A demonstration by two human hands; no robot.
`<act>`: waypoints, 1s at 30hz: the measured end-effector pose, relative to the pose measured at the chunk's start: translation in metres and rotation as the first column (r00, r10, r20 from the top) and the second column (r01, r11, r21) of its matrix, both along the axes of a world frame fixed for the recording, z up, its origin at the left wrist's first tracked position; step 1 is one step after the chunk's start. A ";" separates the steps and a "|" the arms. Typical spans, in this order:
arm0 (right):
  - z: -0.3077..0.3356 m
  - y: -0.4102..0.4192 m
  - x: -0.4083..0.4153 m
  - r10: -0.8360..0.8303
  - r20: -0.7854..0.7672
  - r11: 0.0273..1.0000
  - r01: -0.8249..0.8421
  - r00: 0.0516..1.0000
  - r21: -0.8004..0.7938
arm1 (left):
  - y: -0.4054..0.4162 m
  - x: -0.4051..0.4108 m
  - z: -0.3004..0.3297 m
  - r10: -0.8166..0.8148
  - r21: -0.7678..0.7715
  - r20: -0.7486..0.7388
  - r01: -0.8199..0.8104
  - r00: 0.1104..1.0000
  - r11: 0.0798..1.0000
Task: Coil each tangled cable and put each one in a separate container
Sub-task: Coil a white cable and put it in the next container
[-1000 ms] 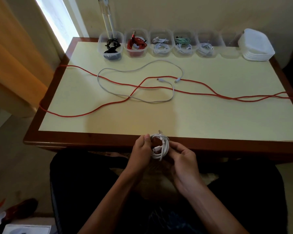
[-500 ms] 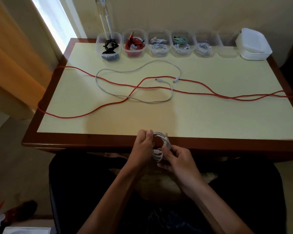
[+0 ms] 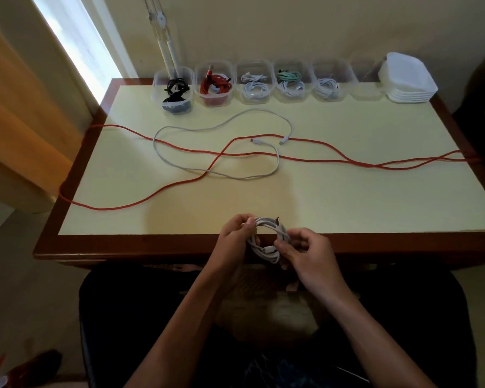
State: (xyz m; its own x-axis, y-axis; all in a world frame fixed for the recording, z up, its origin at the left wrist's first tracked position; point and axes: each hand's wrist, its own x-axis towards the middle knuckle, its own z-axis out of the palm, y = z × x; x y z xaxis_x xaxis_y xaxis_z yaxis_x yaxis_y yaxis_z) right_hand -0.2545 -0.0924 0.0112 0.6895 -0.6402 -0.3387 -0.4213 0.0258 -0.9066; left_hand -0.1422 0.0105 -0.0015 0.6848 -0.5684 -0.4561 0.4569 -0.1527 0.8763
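Note:
A coiled white cable (image 3: 267, 238) hangs over the table's near edge between my hands. My left hand (image 3: 235, 233) grips the coil's left side. My right hand (image 3: 305, 249) pinches its right side, near a plug end that sticks up. A loose grey-white cable (image 3: 221, 127) lies looped in the table's middle, crossing a long red cable (image 3: 319, 159) that runs from the left edge to the right edge. Along the back stands a row of clear containers (image 3: 174, 89), several holding coiled cables; one clear container (image 3: 366, 85) near the right end looks empty.
A stack of white lids or tubs (image 3: 408, 78) sits at the back right corner. The table (image 3: 319, 200) has a cream top and dark wood rim. A white lamp pole (image 3: 165, 46) rises behind the leftmost container. A curtain hangs at the left.
My hands have shifted the white coil slightly; the right hand now pinches the coil's right side and the plug end points up. The cables on the table lie as before.

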 end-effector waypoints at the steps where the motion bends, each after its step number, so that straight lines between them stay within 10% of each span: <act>1: -0.002 -0.004 0.001 -0.034 0.000 0.999 0.034 0.999 -0.024 | -0.002 0.004 0.001 -0.032 0.007 0.022 0.032 0.999 0.999; 12: -0.015 -0.077 0.000 -0.270 0.004 0.857 0.242 0.963 -0.456 | -0.058 0.046 0.025 -0.124 0.152 0.518 0.051 0.846 0.987; 18: -0.034 -0.112 0.001 -0.339 0.084 0.826 0.339 0.937 -0.451 | -0.121 0.063 0.001 -0.434 0.456 0.776 0.069 0.458 0.887; 24: -0.042 -0.125 -0.007 -0.323 0.195 0.875 0.370 0.926 -0.310 | -0.186 0.106 -0.012 -0.691 0.699 0.715 -0.078 0.108 0.711; 30: -0.052 -0.135 -0.001 -0.342 0.191 0.877 0.385 0.920 -0.288 | -0.206 0.135 -0.044 -0.781 0.792 0.610 -0.142 0.134 0.594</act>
